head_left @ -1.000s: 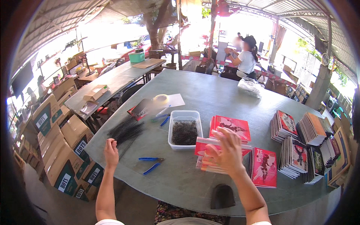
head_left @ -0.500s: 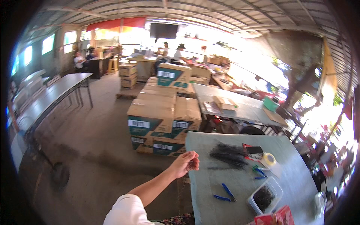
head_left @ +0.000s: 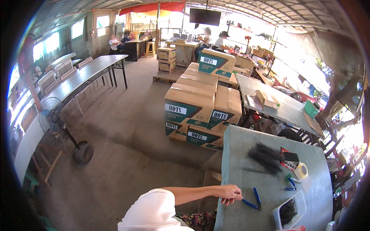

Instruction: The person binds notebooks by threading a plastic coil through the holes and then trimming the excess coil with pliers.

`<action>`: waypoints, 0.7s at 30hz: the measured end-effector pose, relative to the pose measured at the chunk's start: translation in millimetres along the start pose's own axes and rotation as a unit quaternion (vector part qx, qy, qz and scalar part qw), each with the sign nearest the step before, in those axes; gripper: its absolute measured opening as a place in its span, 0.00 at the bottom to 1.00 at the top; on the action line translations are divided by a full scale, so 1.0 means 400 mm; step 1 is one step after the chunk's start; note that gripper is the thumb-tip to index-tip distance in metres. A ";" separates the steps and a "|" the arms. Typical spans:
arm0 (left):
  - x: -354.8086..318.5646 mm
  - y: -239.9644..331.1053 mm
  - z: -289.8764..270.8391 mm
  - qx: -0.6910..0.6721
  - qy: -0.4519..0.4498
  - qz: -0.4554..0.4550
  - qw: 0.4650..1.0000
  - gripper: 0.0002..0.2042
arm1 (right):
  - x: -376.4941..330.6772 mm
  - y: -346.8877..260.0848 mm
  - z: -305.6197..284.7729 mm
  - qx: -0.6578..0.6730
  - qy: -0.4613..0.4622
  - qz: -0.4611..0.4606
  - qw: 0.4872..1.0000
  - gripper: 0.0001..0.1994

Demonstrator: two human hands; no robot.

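My left hand (head_left: 230, 193) hovers over the near left edge of the blue-grey table (head_left: 239, 146), palm down, fingers curled. Its fingertips come right up to one handle end of the blue-handled pliers (head_left: 258, 197), which lie spread on the tabletop; whether they touch I cannot tell. What the fingers hold, if anything, is hidden. Right of the pliers stands a clear plastic tub (head_left: 276, 216) with small black pieces (head_left: 288, 211) inside. Farther back lies a bundle of thin black strips (head_left: 264, 158). My right hand is out of view.
Beside the bundle are a black flat object (head_left: 291, 156) on a red package, a tape roll (head_left: 301, 170) and another blue-handled tool (head_left: 291, 184). Stacked cartons (head_left: 190, 90) stand beyond the table. A fan (head_left: 58, 119) and a long table (head_left: 92, 69) are at left. People work at the back.
My left hand has moved from above the table's far left corner area down and nearer, beside the pliers. The view has swung left, so the room sits farther right.
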State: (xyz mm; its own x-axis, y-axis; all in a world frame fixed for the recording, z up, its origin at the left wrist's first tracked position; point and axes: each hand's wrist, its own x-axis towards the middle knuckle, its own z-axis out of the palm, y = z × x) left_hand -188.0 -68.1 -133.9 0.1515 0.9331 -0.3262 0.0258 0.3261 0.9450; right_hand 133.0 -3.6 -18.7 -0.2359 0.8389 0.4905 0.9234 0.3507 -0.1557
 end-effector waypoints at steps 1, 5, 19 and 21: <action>0.006 0.011 0.006 -0.003 -0.002 -0.002 1.000 0.15 | -0.001 0.002 -0.001 -0.002 0.001 0.003 1.000 0.15; 0.034 0.103 0.055 0.072 -0.043 0.071 0.994 0.14 | -0.005 0.011 -0.007 -0.012 -0.004 0.010 1.000 0.15; 0.191 0.169 0.373 0.165 -0.136 0.327 0.921 0.08 | -0.030 0.042 -0.026 -0.035 0.010 0.023 0.999 0.16; 0.253 0.078 0.452 0.238 -0.149 0.435 0.856 0.08 | -0.024 0.045 -0.023 -0.021 0.010 0.021 1.000 0.15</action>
State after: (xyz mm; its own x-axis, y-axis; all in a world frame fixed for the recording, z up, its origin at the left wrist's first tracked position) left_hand 6.9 9.2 -132.9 0.5605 0.6891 0.4593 0.1639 -0.6359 0.7541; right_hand 154.6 -9.0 -18.4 -0.1916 0.8437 0.5015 0.9442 0.2979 -0.1403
